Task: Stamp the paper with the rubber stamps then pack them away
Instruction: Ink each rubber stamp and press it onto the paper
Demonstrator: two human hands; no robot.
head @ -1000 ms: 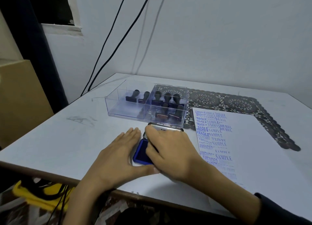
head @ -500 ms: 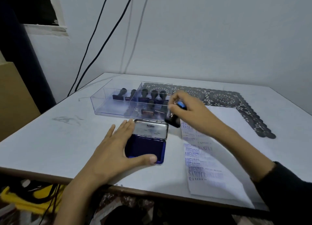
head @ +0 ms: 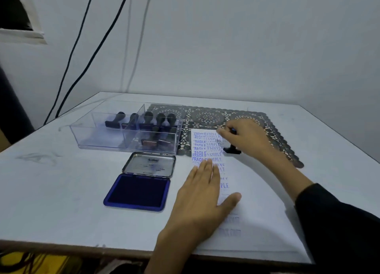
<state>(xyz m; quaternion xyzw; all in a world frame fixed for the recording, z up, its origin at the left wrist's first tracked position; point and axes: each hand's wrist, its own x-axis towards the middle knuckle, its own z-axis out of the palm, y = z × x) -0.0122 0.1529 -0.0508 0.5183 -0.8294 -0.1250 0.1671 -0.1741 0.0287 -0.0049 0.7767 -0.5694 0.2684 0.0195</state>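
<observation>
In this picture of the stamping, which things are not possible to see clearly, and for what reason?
All from the head view:
- Stamp face and wording: pressed down on the paper, handle covered by the right hand.
- Prints under the left hand: covered.
- Nearest prints on the paper: blurred, unreadable.
- Stamps in the clear box: faces hidden, too small to read.
- Ink pad lid label: small text illegible.
</observation>
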